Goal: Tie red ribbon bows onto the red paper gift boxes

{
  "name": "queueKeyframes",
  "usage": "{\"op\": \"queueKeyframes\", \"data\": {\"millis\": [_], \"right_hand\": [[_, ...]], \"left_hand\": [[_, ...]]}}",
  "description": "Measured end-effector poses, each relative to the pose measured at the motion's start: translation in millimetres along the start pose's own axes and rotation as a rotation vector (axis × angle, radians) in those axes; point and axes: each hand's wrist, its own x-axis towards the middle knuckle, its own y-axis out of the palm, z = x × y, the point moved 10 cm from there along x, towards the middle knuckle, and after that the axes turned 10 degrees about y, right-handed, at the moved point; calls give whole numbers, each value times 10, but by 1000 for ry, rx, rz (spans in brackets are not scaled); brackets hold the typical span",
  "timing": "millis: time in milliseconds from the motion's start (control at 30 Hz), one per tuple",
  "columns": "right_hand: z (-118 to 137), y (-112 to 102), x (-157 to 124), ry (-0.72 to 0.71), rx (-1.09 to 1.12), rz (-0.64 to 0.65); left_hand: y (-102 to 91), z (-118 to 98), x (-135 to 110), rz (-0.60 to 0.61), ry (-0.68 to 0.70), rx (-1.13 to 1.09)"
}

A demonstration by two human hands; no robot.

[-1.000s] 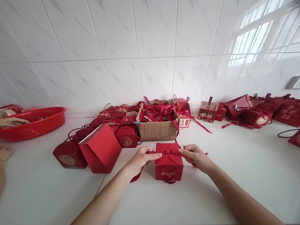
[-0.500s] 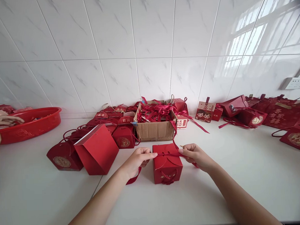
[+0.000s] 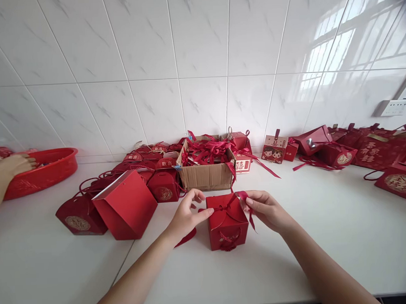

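A small red gift box (image 3: 226, 222) with a cord handle on its front stands on the white counter (image 3: 328, 236) before me. A dark red ribbon (image 3: 240, 199) crosses its closed top flaps. My left hand (image 3: 187, 213) touches the box's top left edge, forefinger and thumb pinched at the ribbon there while the other fingers lift. My right hand (image 3: 264, 207) pinches a loop of the ribbon at the top right corner. A ribbon tail (image 3: 185, 237) lies on the counter under my left wrist.
A cardboard box (image 3: 207, 174) full of red ribbons stands behind. Several finished red boxes (image 3: 164, 185) and a larger red bag (image 3: 126, 204) lie left of it. More red boxes and bags (image 3: 337, 153) line the right. Another person's hand (image 3: 8, 167) reaches into a red basin (image 3: 45, 170).
The ribbon was stretched taut across the box top between both hands; now the right hand has folded its end into a loop and the left hand's fingers have lifted. The view drifted right.
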Motion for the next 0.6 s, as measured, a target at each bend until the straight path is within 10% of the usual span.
{"op": "queueKeyframes", "data": {"millis": [300, 600], "right_hand": [[41, 112, 49, -10, -76, -35], [52, 106, 80, -9, -90, -134]], "left_hand": [[350, -572, 178, 90, 139, 80], [348, -711, 199, -114, 205, 238]]}}
